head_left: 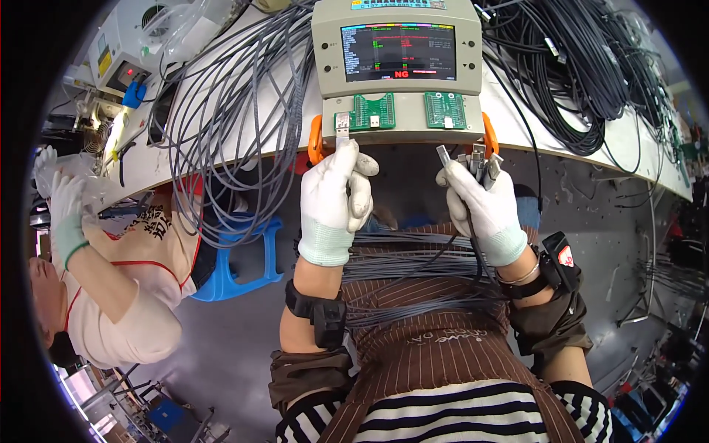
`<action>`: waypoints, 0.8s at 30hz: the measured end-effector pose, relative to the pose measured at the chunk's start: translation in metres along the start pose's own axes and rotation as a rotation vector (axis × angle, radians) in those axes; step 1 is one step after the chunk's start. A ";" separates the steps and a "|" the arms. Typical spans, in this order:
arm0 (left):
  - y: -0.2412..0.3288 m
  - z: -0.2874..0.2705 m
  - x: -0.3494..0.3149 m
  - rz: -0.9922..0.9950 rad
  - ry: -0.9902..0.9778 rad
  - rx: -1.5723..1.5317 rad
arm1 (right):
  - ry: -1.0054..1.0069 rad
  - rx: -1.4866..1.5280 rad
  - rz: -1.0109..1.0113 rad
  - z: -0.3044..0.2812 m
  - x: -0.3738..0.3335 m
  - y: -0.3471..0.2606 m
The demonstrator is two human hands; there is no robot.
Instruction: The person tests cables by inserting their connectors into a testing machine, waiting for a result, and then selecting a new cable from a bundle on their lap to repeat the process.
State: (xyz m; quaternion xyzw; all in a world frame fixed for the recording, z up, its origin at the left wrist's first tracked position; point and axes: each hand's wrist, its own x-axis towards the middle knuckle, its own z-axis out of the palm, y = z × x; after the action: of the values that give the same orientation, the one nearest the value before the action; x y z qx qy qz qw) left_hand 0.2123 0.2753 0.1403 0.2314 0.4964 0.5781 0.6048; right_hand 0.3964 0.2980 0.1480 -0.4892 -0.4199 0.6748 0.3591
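My left hand (330,193), in a white glove with a pale green cuff, pinches a USB plug (342,135) at the left socket on the front of a beige cable tester (476,74). Whether the plug is fully seated, I cannot tell. The gloved fingers of my right hand (484,205) are closed round a bunch of USB connectors (478,156), their metal ends pointing up and outward, just below the tester's right side. Green circuit boards (374,111) sit on the tester's front ledge under its lit screen (399,55). Grey cables (413,258) lie across my lap.
Loops of grey cable (244,111) hang over the white table's (509,111) left edge. Black cable coils (583,74) are heaped at the right. A co-worker (122,295) with gloved hands sits at the left, near a blue stool (240,277). Orange clips (316,140) flank the tester.
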 end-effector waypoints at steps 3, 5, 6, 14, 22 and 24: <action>0.000 0.008 0.002 0.003 0.042 -0.009 | 0.044 0.049 -0.024 0.004 0.006 0.001; 0.002 0.006 0.003 0.012 0.045 -0.038 | 0.081 0.123 -0.041 0.010 0.010 0.000; 0.002 0.006 0.004 0.017 0.047 -0.052 | 0.085 0.123 -0.042 0.010 0.011 -0.001; 0.000 0.004 0.005 0.020 0.002 -0.049 | 0.108 0.194 -0.012 0.009 0.008 0.001; -0.002 0.004 0.005 0.025 0.002 -0.038 | 0.190 0.304 -0.069 0.024 0.017 0.003; -0.002 0.003 0.007 0.031 -0.011 -0.041 | 0.178 0.308 -0.082 0.023 0.020 0.001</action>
State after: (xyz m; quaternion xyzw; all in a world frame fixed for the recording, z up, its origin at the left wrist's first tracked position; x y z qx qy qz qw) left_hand 0.2147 0.2816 0.1372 0.2299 0.4776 0.5962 0.6029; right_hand 0.3689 0.3108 0.1435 -0.4687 -0.2977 0.6701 0.4926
